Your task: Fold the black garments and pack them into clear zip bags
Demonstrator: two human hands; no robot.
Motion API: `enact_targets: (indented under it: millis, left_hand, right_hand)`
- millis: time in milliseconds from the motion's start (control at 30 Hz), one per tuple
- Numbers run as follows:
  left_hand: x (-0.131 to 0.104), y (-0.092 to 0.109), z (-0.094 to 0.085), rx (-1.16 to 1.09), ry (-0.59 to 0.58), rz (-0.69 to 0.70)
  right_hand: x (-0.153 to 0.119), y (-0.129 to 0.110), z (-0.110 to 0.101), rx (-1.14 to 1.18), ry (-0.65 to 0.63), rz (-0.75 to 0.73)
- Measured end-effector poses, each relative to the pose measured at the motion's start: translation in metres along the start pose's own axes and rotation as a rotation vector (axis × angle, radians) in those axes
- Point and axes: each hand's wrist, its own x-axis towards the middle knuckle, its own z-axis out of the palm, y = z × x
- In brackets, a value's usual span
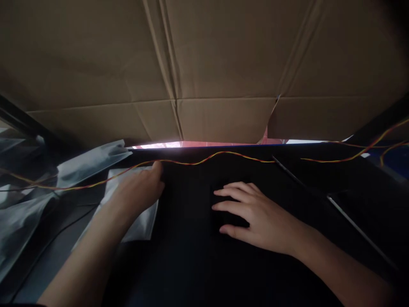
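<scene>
On the dark table (pixel 185 268), a flat white bag (pixel 139 228) lies under the left hand (pixel 142 187). That hand's fingers are curled in — I cannot tell if they pinch anything. A thin red and yellow wire (pixel 207 159) runs across, right by the fingertips. The right hand (pixel 255 209) is open with its fingers spread, low over a very black patch. Another pale bag (pixel 92 163) lies to the left — big brown cardboard (pixel 223 55) stands behind.
</scene>
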Motion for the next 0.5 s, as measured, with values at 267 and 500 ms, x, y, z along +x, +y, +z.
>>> enact_targets:
  millis: [267, 500]
  left_hand:
    - [-0.008, 0.074, 0.003, -1.008, -0.114, 0.369]
    - [-0.015, 0.077, -0.004, -0.929, -0.112, 0.6]
  right_hand:
    - [0.0, -0.002, -0.001, -0.041, 0.278, -0.193]
    - [0.002, -0.004, 0.006, -0.124, 0.511, -0.258]
